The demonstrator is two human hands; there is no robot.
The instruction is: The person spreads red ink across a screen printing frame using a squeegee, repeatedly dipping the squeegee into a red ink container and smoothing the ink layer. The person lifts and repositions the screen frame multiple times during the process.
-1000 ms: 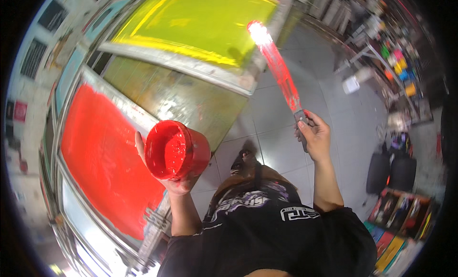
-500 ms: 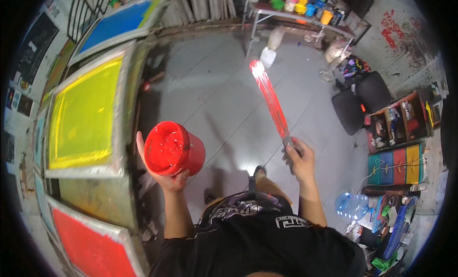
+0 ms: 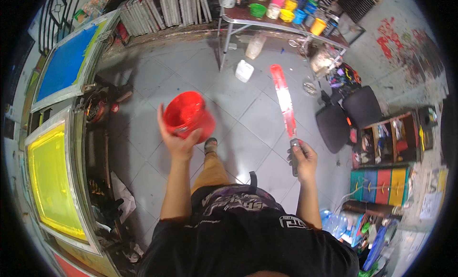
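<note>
My left hand (image 3: pixel 180 142) is wrapped round a red tub (image 3: pixel 206 126), its thumb on the near side and fingers along the left. The tub tilts so its mouth faces me, and wet red ink (image 3: pixel 183 110) coats the inside. In my right hand (image 3: pixel 304 159) is a long flat spatula (image 3: pixel 285 105), gripped by its dark handle. Its blade points up and away, smeared with red ink and shining in the middle. Tub and spatula are held well apart over the tiled floor.
Framed screens, one blue (image 3: pixel 67 62) and one yellow (image 3: pixel 53 181), line the left side. A table (image 3: pixel 238 15) with several colourful tubs stands at the far end. On the floor sits a white jug (image 3: pixel 244 71). Black chairs (image 3: pixel 332 127), a shelf (image 3: pixel 389 138) and coloured drawers (image 3: pixel 381 186) are at right.
My view has moved forward and turned, so the screens slide left and down and the far table looks nearer. Both hands keep hold of the tub and spatula; the spatula now points more upright.
</note>
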